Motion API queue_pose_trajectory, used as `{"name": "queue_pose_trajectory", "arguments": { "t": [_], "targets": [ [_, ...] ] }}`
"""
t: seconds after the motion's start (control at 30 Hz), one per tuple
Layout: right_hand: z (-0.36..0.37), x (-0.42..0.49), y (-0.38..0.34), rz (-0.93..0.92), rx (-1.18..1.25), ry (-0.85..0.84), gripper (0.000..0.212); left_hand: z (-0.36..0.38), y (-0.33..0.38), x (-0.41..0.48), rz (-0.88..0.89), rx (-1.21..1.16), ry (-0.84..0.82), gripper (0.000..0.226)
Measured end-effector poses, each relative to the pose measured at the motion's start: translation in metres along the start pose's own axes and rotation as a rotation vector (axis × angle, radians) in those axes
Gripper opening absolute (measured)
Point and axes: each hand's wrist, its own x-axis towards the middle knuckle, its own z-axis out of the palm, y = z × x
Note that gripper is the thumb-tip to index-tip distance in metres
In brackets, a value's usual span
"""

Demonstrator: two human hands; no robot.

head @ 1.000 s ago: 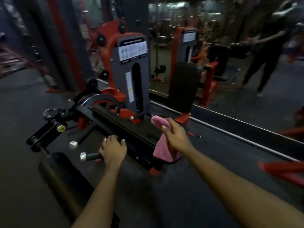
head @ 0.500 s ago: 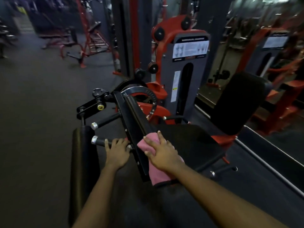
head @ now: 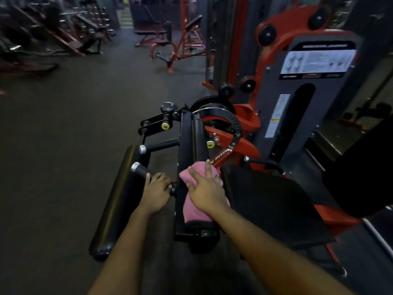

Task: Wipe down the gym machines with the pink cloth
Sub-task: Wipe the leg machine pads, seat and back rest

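A red and black gym machine [head: 306, 99] fills the middle and right of the head view. Its black padded arm [head: 191, 145] runs toward me. The pink cloth [head: 192, 211] is draped over the near part of that arm. My right hand [head: 205, 191] lies flat on the cloth with fingers spread, pressing it onto the pad. My left hand [head: 156, 191] curls round a black handle bar [head: 140, 170] with a silver end cap, left of the arm.
A long black roller pad [head: 116, 201] lies at lower left. The black seat pad [head: 274, 205] sits right of my hand, with a backrest [head: 361, 171] behind it. Red benches and racks [head: 170, 39] stand across the dark floor at the back.
My right hand has slid the cloth along the padded arm and now lies flatter on it. The view has swung left. My left hand keeps its grip on the handle.
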Motion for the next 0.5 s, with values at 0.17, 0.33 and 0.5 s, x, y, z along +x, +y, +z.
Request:
{"name": "queue_pose_trajectory", "arguments": {
  "t": [0.17,0.33,0.5],
  "targets": [
    [0.005,-0.015,0.013,-0.088,0.011,-0.056,0.06,-0.001,0.008,0.005,-0.091,-0.037,0.003,0.034],
    [-0.005,0.06,0.012,-0.067,0.028,-0.067,0.06,-0.002,0.012,0.004,-0.126,-0.054,0.019,0.034],
    [-0.007,0.067,0.013,-0.054,0.068,-0.063,0.062,-0.002,0.019,0.003,-0.156,-0.061,0.055,0.033]
  ]
}}
